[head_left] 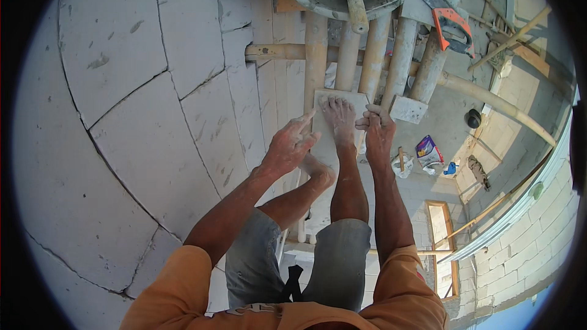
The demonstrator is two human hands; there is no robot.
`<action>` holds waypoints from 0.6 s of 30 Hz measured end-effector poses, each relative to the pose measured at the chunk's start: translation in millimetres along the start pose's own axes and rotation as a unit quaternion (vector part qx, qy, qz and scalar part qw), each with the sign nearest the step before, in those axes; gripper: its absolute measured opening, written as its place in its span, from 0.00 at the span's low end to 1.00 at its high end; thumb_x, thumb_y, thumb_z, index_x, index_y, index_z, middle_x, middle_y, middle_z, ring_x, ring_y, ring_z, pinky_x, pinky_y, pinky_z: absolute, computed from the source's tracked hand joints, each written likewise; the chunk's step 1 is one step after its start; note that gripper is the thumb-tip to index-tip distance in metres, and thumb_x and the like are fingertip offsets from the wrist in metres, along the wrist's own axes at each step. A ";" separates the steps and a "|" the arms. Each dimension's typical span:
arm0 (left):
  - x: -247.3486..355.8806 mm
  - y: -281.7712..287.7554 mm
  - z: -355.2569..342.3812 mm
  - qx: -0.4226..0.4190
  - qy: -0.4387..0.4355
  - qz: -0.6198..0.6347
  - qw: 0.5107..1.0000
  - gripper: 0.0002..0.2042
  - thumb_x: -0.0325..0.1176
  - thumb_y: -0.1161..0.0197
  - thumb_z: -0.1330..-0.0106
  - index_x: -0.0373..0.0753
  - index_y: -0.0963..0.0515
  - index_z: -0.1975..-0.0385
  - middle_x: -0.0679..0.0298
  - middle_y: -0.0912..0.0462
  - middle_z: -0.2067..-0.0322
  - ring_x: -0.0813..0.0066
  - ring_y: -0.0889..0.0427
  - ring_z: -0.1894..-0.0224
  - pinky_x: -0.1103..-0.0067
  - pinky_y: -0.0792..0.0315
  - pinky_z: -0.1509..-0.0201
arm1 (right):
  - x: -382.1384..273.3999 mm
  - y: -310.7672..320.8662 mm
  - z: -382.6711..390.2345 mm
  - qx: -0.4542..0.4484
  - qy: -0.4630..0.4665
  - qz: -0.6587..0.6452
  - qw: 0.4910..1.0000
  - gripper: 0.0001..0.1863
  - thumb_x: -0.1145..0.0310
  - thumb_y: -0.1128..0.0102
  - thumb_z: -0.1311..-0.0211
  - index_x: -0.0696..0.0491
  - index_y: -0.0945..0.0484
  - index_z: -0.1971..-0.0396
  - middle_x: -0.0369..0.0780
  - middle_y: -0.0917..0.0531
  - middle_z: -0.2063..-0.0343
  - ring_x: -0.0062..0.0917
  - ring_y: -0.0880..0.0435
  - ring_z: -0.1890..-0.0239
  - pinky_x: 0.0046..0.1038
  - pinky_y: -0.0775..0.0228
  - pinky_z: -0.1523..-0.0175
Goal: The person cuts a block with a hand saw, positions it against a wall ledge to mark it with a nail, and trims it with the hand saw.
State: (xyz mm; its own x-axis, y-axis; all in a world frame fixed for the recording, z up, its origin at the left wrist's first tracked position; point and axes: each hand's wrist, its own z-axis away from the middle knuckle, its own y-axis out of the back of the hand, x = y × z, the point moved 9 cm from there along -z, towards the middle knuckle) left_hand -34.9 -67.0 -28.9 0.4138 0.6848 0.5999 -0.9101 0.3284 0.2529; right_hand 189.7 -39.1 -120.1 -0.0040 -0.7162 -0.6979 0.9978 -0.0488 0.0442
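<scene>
Grey-white block slab [333, 107] lies flat on the bamboo scaffold poles [367, 61], just past my foot [338, 119]. Left hand [290, 146] loose, fingers spread at its near-left edge; right hand [378, 128] pinching its right edge. I'd grip both sides evenly — keep it level, weight centred.

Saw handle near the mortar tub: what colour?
Orange with black, on the saw handle beside the mortar tub; head view, upper right.

Pale flat block [326, 140] — across bamboo poles [374, 61]
</scene>
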 end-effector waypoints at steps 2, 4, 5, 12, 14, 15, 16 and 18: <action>32.6 8.5 43.3 -0.001 0.038 0.115 0.993 0.29 0.43 0.44 0.29 0.36 0.38 0.33 0.49 0.28 0.41 0.62 0.27 0.40 0.70 0.34 0.37 | -58.2 -28.7 71.8 -0.105 -0.079 -0.053 0.990 0.12 0.76 0.56 0.32 0.63 0.23 0.58 0.41 0.19 0.69 0.22 0.19 0.72 0.23 0.24 0.64; 63.0 13.9 83.8 -0.022 0.030 0.134 0.990 0.28 0.43 0.46 0.28 0.36 0.39 0.33 0.50 0.29 0.40 0.61 0.29 0.38 0.70 0.35 0.35 | -108.0 -38.4 134.9 -0.161 -0.106 -0.080 0.978 0.12 0.76 0.56 0.32 0.62 0.23 0.59 0.41 0.20 0.69 0.22 0.19 0.72 0.23 0.24 0.64; 85.1 26.0 107.6 -0.012 0.018 0.139 0.990 0.25 0.42 0.47 0.27 0.36 0.35 0.35 0.51 0.28 0.41 0.62 0.29 0.39 0.70 0.36 0.35 | -133.7 -47.7 161.4 -0.196 -0.113 -0.095 0.969 0.12 0.76 0.56 0.31 0.62 0.23 0.59 0.41 0.20 0.70 0.22 0.19 0.73 0.23 0.24 0.65; 189.8 104.7 263.5 0.014 -0.057 0.132 0.989 0.17 0.39 0.46 0.27 0.33 0.24 0.48 0.57 0.18 0.55 0.70 0.22 0.51 0.75 0.31 0.44 | -302.9 -108.2 304.0 -0.338 -0.011 -0.123 0.933 0.10 0.73 0.53 0.33 0.60 0.24 0.59 0.41 0.20 0.71 0.23 0.21 0.77 0.26 0.26 0.71; 211.9 127.9 302.9 0.043 -0.065 0.162 0.984 0.18 0.39 0.45 0.28 0.33 0.24 0.46 0.57 0.18 0.54 0.70 0.22 0.50 0.76 0.31 0.43 | -340.7 -126.6 333.0 -0.380 0.022 -0.120 0.917 0.10 0.73 0.53 0.34 0.60 0.24 0.59 0.41 0.20 0.71 0.23 0.22 0.78 0.25 0.27 0.72; 216.3 143.1 318.1 0.075 -0.092 0.180 0.977 0.19 0.40 0.45 0.29 0.34 0.25 0.46 0.55 0.18 0.55 0.70 0.21 0.52 0.75 0.30 0.44 | -356.1 -133.1 340.9 -0.369 0.032 -0.088 0.925 0.12 0.73 0.52 0.36 0.60 0.25 0.56 0.41 0.20 0.72 0.23 0.22 0.77 0.25 0.27 0.71; 222.2 159.9 333.0 0.105 -0.118 0.196 0.968 0.19 0.40 0.44 0.30 0.34 0.25 0.46 0.54 0.17 0.55 0.71 0.20 0.53 0.74 0.29 0.45 | -371.7 -139.5 345.5 -0.355 0.042 -0.059 0.932 0.14 0.74 0.51 0.38 0.61 0.26 0.54 0.41 0.20 0.72 0.23 0.22 0.77 0.25 0.27 0.71; 238.5 204.0 367.2 0.179 -0.157 0.139 0.961 0.20 0.40 0.43 0.31 0.34 0.26 0.45 0.54 0.18 0.55 0.70 0.20 0.53 0.74 0.29 0.45 | -410.4 -163.4 364.4 -0.400 0.052 -0.094 0.910 0.17 0.74 0.49 0.39 0.62 0.27 0.51 0.41 0.20 0.72 0.23 0.22 0.76 0.24 0.27 0.70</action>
State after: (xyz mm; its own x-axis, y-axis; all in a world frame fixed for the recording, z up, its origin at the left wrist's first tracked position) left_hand -130.6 -75.6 444.5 0.1774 0.4657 0.8670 -0.9575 -0.1219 0.2615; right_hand 4.4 9.1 419.6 -0.2152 -0.6762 -0.7046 0.7081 0.3888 -0.5894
